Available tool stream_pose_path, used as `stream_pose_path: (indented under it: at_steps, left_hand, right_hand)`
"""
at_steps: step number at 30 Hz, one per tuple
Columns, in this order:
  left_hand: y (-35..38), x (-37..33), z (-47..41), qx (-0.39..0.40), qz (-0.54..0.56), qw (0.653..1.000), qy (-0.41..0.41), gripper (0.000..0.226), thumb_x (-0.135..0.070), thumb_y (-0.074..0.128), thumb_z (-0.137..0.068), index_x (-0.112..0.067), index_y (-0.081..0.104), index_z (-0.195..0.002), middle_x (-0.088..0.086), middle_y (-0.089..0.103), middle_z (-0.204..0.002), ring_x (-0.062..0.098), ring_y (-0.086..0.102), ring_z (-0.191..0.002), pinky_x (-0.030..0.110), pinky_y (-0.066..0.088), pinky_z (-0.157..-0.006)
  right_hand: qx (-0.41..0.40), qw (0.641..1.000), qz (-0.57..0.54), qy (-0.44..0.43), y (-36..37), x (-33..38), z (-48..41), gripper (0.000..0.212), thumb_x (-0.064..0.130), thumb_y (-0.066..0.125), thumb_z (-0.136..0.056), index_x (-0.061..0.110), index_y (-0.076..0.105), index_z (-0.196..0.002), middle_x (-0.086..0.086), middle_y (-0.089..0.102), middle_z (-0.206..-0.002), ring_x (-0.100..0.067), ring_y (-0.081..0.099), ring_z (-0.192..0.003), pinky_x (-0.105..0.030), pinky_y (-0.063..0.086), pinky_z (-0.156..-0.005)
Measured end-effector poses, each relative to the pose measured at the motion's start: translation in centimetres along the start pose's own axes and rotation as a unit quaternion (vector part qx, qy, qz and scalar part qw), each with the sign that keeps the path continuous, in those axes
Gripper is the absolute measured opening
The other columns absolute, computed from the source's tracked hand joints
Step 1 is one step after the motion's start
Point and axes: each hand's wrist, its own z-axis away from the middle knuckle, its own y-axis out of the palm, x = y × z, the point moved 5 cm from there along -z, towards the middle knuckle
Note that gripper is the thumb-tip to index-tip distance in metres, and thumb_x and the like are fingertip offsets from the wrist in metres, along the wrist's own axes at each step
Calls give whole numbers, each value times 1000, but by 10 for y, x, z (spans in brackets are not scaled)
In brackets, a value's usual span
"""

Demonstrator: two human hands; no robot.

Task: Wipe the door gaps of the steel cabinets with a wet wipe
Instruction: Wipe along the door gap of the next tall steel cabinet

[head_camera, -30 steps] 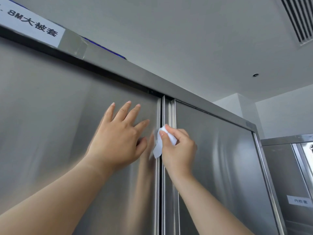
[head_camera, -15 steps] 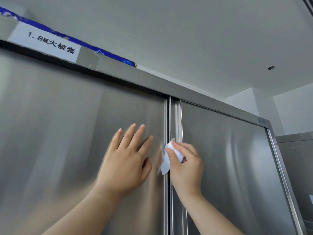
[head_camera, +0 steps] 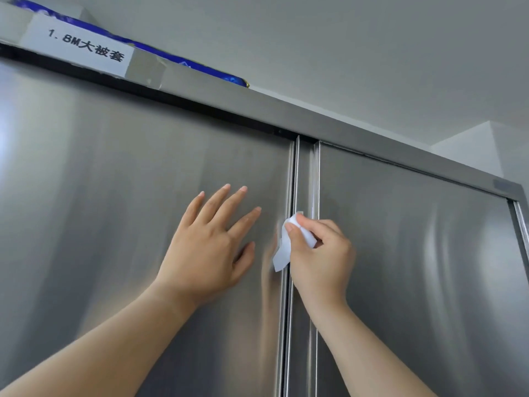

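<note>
Left hand (head_camera: pixel 206 247): mine, centre of frame. It lies flat on the left door (head_camera: pixel 114 210), fingers straight and spread, holding nothing.
Right hand (head_camera: pixel 320 253): mine, just right of centre. The fingers are curled, and thumb and fingertips pinch the wipe (head_camera: pixel 282 255).
Wipe: white and folded. Its upper end is pressed to the gap (head_camera: pixel 295 173), and a loose tail hangs down left of my thumb, over the left door's edge.
Gap: a narrow vertical seam between the two doors, running from the rail (head_camera: pixel 315 118) down to the bottom edge of the frame. My right hand covers the stretch at mid-height.
Left door: brushed steel, filling the left half of the frame. A dim reflection of my hands shows beside the seam.
Right door (head_camera: pixel 415 253): brushed steel, filling the right half, untouched by either hand.
Rail: a steel band above both doors, slanting from upper left to the right edge.
Label (head_camera: pixel 83 47): white, upper left, fixed to the rail and printed "1.8M" followed by Chinese characters.
Blue pack (head_camera: pixel 183 64): on top of the cabinet behind the label, upper left. Only its edge is seen.
</note>
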Motion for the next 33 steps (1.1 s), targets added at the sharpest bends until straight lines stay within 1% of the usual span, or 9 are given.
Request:
stream_pose_path:
  at_steps: [3,5,9,13,17,21,24,28,33]
  left_hand:
    - [-3,-3,9,10,5,1000,-15,50,-39,40,-89,-20,61,-130,10,47,-145,31,41,-135,45,23,-112]
    - [-3,-8,25,9,10,1000,-28,49,-39,40,-90,-21,60,-131,9,45,-147,30,40,-136,44,22,-113]
    - [-6,-16,44,-7,14,999,-46,46,-35,44,-90,-20,61,-129,8,47,-145,28,41,-135,42,24,-113]
    - [-6,-18,45,-18,10,998,-51,45,-33,46,-88,-20,62,-128,8,49,-144,26,39,-134,41,25,-113]
    - [-5,-17,45,-24,10,998,-50,44,-33,47,-88,-21,61,-128,7,48,-144,27,40,-133,43,27,-112]
    - [-4,-17,44,-24,7,999,-47,45,-33,47,-88,-21,61,-128,8,48,-144,27,40,-133,43,27,-112]
    - [-6,-16,44,-28,6,999,-43,45,-33,46,-88,-20,61,-129,9,49,-143,28,39,-133,43,25,-112]
    - [-6,-17,45,-31,17,999,-40,44,-32,45,-89,-20,61,-128,9,49,-144,27,39,-134,44,25,-111]
    - [-5,-14,44,-31,31,998,-38,44,-32,47,-89,-19,62,-128,9,48,-145,30,41,-134,44,26,-111]
  right_hand:
    - [12,1000,0,-1,3,2,-14,16,11,73,-80,17,76,-94,15,62,-79,-2,61,-78,-6,41,-68]
    - [17,1000,-3,-11,-1,-1,-2,17,10,72,-80,18,75,-95,14,61,-79,-2,59,-77,-8,41,-67]
    - [10,999,3,-51,-15,-12,40,20,7,75,-79,15,75,-97,10,64,-83,-6,57,-76,-8,41,-67]
    - [-9,998,2,-63,-15,-13,34,20,4,77,-75,12,76,-93,7,63,-80,-6,57,-76,-5,41,-66]
    - [-21,998,-7,-53,-9,-9,28,19,5,75,-78,12,75,-95,6,64,-83,-7,57,-81,-5,40,-67]
    - [-29,998,-2,-60,-14,-14,47,21,3,75,-78,12,75,-97,5,65,-84,-6,58,-82,-4,40,-68]
    - [-32,998,10,-62,-17,-15,53,21,2,76,-76,11,75,-94,6,64,-81,-2,58,-78,-4,40,-67]
    - [-12,1000,-1,-24,-11,-9,28,17,7,76,-76,13,76,-92,12,63,-79,7,58,-75,-4,40,-66]
    - [-28,999,22,-12,-14,-7,46,20,7,74,-79,15,75,-97,17,64,-84,2,60,-79,-4,40,-68]
